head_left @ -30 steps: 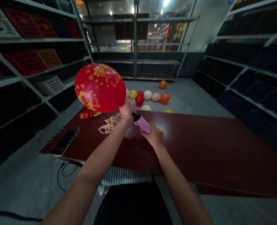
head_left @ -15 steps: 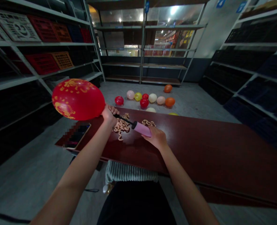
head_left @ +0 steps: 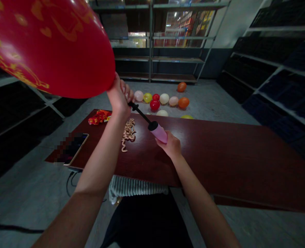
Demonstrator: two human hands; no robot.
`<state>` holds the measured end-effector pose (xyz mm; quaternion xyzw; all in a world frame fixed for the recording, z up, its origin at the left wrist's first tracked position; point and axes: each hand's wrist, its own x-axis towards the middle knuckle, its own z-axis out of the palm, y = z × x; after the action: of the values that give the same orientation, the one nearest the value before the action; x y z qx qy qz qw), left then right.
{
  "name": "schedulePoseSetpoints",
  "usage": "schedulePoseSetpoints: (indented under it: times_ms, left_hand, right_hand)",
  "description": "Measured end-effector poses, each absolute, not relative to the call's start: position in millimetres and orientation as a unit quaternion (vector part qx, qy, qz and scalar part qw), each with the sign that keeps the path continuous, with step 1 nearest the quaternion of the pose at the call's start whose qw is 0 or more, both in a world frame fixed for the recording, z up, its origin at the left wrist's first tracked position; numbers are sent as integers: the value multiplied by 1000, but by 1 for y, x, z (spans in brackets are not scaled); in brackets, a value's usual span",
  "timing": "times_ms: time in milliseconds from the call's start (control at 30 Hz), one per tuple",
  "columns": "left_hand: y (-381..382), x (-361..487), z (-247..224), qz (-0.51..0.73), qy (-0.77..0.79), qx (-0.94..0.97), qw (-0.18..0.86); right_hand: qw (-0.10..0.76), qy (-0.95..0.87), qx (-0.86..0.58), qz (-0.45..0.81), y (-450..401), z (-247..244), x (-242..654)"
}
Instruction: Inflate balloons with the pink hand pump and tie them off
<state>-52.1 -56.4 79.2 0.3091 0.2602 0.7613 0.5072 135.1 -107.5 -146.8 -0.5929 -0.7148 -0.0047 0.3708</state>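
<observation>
While the left hand (head_left: 119,97) clamps an inflated red balloon (head_left: 49,44), the right hand (head_left: 171,146) grips a pink pump (head_left: 158,133).

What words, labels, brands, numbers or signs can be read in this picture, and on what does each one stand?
No words or numbers can be read clearly.
Red balloon: yellow print, shapes only, no clear text.
Pink pump: no text visible.
Red packet on the table: yellow marks, too small and blurred to read.
Phone: partly pixelated, nothing readable.
Colored posters beyond the far shelves: too small to read.
</observation>
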Motion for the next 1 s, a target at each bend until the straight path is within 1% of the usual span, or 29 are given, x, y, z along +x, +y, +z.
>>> schedulePoseSetpoints:
  times_ms: [167, 267, 467, 600, 800, 900, 1000]
  left_hand:
    - [-36, 6, 34, 732, 299, 293, 538]
    - [-33, 23, 7, 726, 301, 285, 548]
    - [-36, -6, -13, 724, 313, 209, 578]
    - [-45, -43, -21, 716, 324, 155, 599]
    - [-56, -87, -20, 736, 334, 129, 574]
    - [-56, -107, -4, 749, 332, 129, 560]
    - [-57, -123, 24, 762, 326, 142, 541]
  right_hand:
    - [355, -684, -638, -4, -105, -145, 136]
    - [340, -669, -661, -13, -105, -142, 136]
    - [340, -704, -624, -13, -106, -139, 133]
    - [313, -745, -589, -28, -108, -139, 126]
    - [258, -774, -576, -39, -113, -135, 122]
    - [259, -779, -571, -29, -115, -134, 122]
    - [281, -775, -566, -9, -115, -134, 122]
